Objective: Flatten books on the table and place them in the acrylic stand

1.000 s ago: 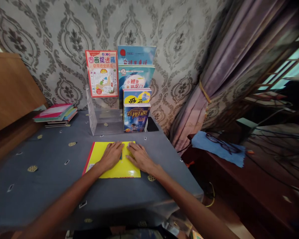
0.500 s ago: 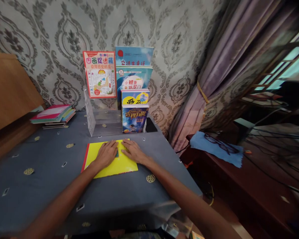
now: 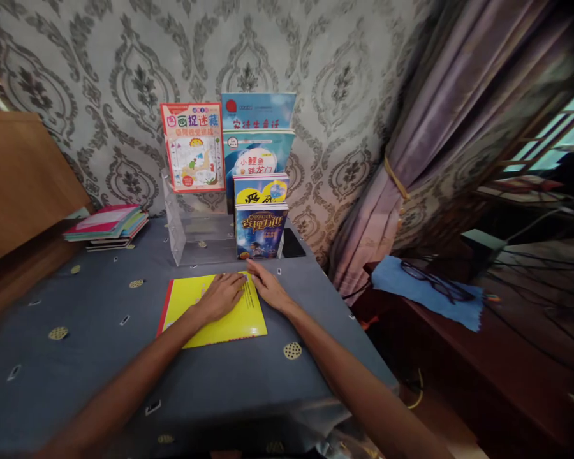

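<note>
A yellow book [image 3: 224,326] with a red left edge lies on the grey patterned tablecloth [image 3: 124,357]. Across its upper right part rests my left hand [image 3: 224,295], fingers stretched out flat toward the right. My right hand [image 3: 269,287] is at the book's right upper edge, fingers extended and pointing up and left; its fingertips are close to those of the left. Just beyond the hands stands a clear acrylic stand [image 3: 198,252], holding a red-bordered picture book [image 3: 196,150] and, to the right, a tiered row of books with a dark blue book [image 3: 259,233] in front.
A stack of books [image 3: 108,223] sits at the back left beside a wooden panel [image 3: 23,178]. Behind the stand lies a black phone-like object [image 3: 294,243]. To the right, eyeglasses [image 3: 435,280] rest on a blue cloth [image 3: 397,280], below a tied curtain [image 3: 363,210].
Both hands have moved rightward over the yellow book, the right one to its edge. A green patch that showed between the hands is now out of sight. The view has shifted slightly.
</note>
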Action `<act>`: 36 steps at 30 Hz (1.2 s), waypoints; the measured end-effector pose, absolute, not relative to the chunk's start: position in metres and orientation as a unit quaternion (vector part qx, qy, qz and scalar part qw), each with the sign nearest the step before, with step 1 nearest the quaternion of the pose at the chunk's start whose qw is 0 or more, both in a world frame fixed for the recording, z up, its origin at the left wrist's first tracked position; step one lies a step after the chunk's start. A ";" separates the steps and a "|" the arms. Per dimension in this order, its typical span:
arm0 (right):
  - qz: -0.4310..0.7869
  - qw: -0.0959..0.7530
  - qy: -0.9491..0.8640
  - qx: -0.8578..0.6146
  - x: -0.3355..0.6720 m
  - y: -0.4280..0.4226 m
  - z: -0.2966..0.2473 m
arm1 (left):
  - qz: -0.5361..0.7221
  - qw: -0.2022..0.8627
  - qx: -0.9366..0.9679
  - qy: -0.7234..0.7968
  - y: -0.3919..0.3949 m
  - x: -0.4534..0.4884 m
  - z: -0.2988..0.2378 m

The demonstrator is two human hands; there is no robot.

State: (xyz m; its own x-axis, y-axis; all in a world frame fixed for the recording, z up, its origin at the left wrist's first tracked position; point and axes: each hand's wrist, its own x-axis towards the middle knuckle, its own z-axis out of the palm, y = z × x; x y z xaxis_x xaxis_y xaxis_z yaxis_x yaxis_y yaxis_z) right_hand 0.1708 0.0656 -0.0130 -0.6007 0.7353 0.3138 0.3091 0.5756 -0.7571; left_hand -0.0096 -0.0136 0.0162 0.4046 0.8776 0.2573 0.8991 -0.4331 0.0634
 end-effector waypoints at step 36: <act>0.258 0.282 -0.861 -0.336 0.170 0.055 -0.002 | -0.191 -0.041 -0.890 -0.412 -0.029 0.004 0.022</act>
State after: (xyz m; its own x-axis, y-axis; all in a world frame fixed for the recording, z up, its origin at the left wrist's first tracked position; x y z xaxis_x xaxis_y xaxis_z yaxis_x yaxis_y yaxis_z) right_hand 0.1698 0.0551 -0.0017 -0.6160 0.7233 0.3120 0.4332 0.6418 -0.6328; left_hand 0.0044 -0.0295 0.0224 0.5883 0.7484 0.3063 0.7171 -0.6579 0.2300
